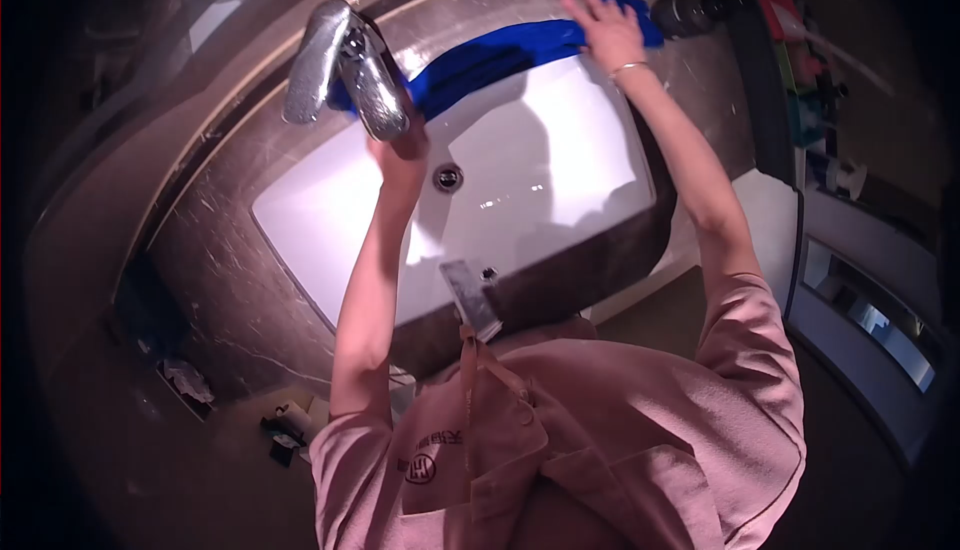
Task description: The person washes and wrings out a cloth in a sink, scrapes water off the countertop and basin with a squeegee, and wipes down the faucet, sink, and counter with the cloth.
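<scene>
A long blue cloth (500, 62) lies along the back rim of the white sink (580, 140), on the dark marbled counter (190, 220). My right hand (610, 35) rests on the cloth's right part with its fingers spread. My left hand (402, 145) is beneath the chrome faucet (375, 85), near the cloth's left end; the faucet hides most of its fingers. The drain (448, 178) shows in the basin below.
A dark bottle (684, 16) stands at the back right, beside the cloth. Colourful packages (790, 60) sit farther right. A tag (470, 300) on a lanyard hangs over the sink's front edge. Crumpled white tissue (187, 382) is at the lower left.
</scene>
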Demonstrator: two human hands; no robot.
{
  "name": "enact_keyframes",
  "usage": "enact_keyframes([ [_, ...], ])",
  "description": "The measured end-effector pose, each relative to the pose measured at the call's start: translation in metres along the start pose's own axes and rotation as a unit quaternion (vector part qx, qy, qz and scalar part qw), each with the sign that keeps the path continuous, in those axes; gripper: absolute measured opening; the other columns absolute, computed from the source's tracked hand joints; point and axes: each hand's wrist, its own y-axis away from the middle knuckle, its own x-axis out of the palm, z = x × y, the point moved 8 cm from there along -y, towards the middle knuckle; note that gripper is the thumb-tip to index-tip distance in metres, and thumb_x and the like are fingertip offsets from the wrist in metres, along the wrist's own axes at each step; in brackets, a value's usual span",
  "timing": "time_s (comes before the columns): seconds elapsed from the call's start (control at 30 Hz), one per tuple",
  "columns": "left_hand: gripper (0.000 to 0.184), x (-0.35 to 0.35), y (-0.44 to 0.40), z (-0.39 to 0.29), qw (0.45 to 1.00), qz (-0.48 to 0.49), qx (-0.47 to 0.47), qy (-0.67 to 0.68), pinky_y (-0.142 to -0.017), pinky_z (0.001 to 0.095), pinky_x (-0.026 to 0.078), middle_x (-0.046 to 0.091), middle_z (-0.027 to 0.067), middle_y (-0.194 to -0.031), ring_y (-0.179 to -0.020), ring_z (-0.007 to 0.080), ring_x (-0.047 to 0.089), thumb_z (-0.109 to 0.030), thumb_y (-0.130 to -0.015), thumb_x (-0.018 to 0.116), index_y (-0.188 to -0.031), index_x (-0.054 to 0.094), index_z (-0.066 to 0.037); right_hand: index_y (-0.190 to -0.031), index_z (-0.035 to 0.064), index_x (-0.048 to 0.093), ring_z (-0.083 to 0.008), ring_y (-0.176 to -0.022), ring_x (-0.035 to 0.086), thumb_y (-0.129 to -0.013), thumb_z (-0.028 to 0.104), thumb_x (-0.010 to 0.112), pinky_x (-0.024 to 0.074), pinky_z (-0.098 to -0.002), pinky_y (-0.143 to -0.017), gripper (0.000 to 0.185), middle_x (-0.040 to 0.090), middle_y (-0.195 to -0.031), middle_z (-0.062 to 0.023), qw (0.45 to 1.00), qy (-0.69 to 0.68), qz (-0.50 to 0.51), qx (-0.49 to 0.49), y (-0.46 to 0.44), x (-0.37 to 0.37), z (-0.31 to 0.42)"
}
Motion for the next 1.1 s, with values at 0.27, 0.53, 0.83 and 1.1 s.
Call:
enact_keyframes([
  [0.27,0.021,0.099,0.077,-0.044,0.945,0.303,0.067,-0.106,-0.090,0.0457,0.040,0.056,0.0161,-0.097,-0.093,0.0308,0.055,-0.011,-0.074,0.054,-0.094,0.055,-0.003,-0.143,0.0088,0.020,-0.0378,-0.132,0.025,-0.068,0.011,0.070,0.0228,-0.0514,-0.106,0.090,0.017,-0.150,-0.0113,0.978,-0.067,0.105,0.165,0.240,-0.024,0.003],
  [0.53,0.036,-0.056,0.197,0.012,0.950,0.277,-0.142,-0.023,-0.105,0.0523,0.025,0.055,0.0158,-0.117,-0.119,0.0348,0.045,-0.023,-0.084,0.057,-0.115,0.055,-0.006,-0.110,-0.0024,0.059,-0.0234,-0.083,0.063,-0.074,0.007,0.063,0.0477,-0.0312,-0.079,0.038,0.067,-0.094,-0.0168,0.895,-0.362,-0.045,0.257,0.230,-0.061,-0.025],
  [0.83,0.060,-0.244,0.234,0.128,0.885,0.033,-0.351,-0.304,-0.108,0.0556,0.014,0.031,0.0202,-0.141,-0.133,0.0431,0.021,-0.031,-0.087,0.052,-0.134,0.035,0.003,-0.133,-0.0091,0.032,-0.0333,-0.115,0.046,-0.082,0.026,0.054,0.0346,-0.0354,-0.099,0.066,0.043,-0.127,-0.0304,0.647,-0.536,-0.089,0.535,0.024,0.111,0.148],
  [1.1,0.061,-0.246,0.238,0.138,0.888,0.035,-0.362,-0.282,-0.106,0.0583,0.016,0.027,0.0207,-0.143,-0.132,0.0460,0.020,-0.034,-0.089,0.048,-0.136,0.031,0.002,-0.122,-0.0060,0.045,-0.0424,-0.110,0.048,-0.086,0.025,0.054,0.0383,-0.0423,-0.093,0.049,0.051,-0.116,-0.0295,0.796,-0.590,0.117,0.068,0.026,0.000,0.553],
])
